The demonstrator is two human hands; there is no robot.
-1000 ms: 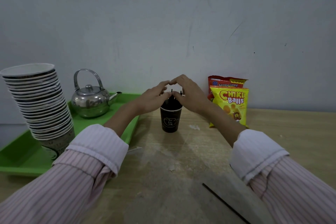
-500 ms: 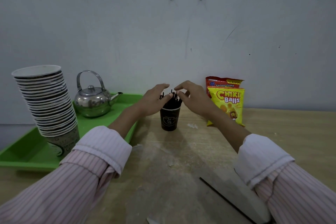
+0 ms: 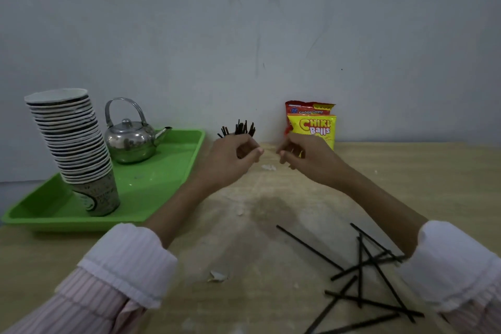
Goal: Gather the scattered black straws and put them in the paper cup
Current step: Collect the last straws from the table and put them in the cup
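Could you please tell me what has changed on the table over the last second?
The left hand and right hand, which met over the bundled straws, parted and drew back toward the person. The left hand now hides the paper cup; whether it grips it is unclear. The right hand seems to hold nothing. The loose straw on the table, kettle, cup stack, green tray and snack bags stayed put.

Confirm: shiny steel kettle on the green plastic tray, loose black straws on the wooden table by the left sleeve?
Wrong sleeve. The head view shows the shiny steel kettle on the green plastic tray, but the loose black straws lie on the wooden table by the right sleeve, not the left.
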